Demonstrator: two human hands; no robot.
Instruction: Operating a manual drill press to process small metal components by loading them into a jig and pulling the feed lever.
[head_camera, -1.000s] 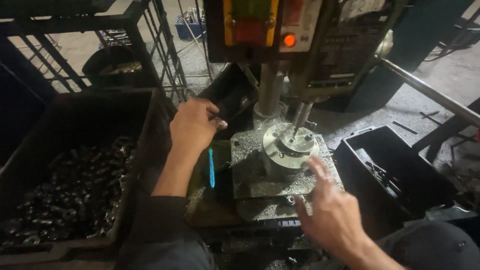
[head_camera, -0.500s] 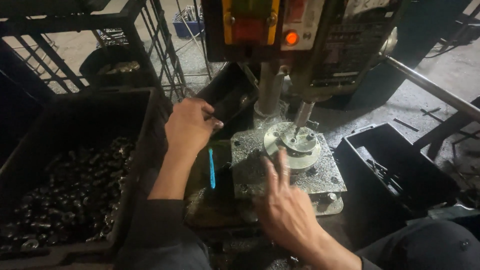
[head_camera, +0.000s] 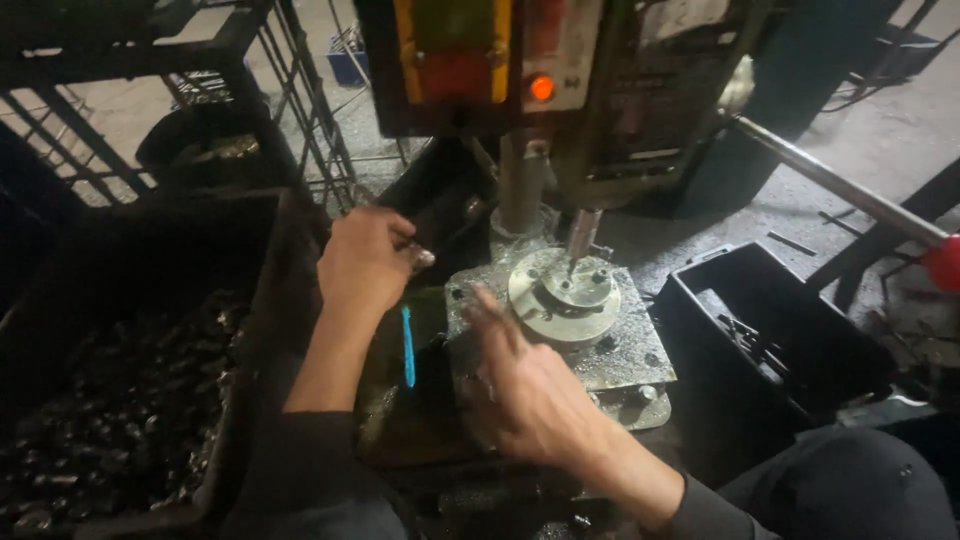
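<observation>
A tall drill press with a yellow and orange front panel and a round glowing orange lamp (head_camera: 541, 88) fills the top of the view; its head is cut off by the upper edge, and its steel column (head_camera: 522, 185) and spindle (head_camera: 583, 232) drop toward the work. To the left, a large dark plastic crate (head_camera: 262, 330) holds a heap of small dull grey metal parts (head_camera: 110, 400), too dim and blurred to tell apart. To the right sits a smaller black plastic bin (head_camera: 775, 330), its contents lost in shadow. A long bare steel lever (head_camera: 830, 185) runs across the upper right and ends in a red knob (head_camera: 945, 262) cut by the frame edge.

On the press table lies a speckled, chip-strewn grey steel plate (head_camera: 630, 355). On it sits a round, stepped silver metal fixture (head_camera: 565, 297) with small holes or bolts in its top face, directly under the spindle tip.

The right hand (head_camera: 520, 385) hovers just left of the fixture, fingers loosely spread and motion-blurred, gripping nothing visible. The left hand (head_camera: 368, 262) is curled into a loose fist beside the column; whether it grasps anything cannot be told. A thin bright blue strip (head_camera: 407, 347) lies between the forearms.
</observation>
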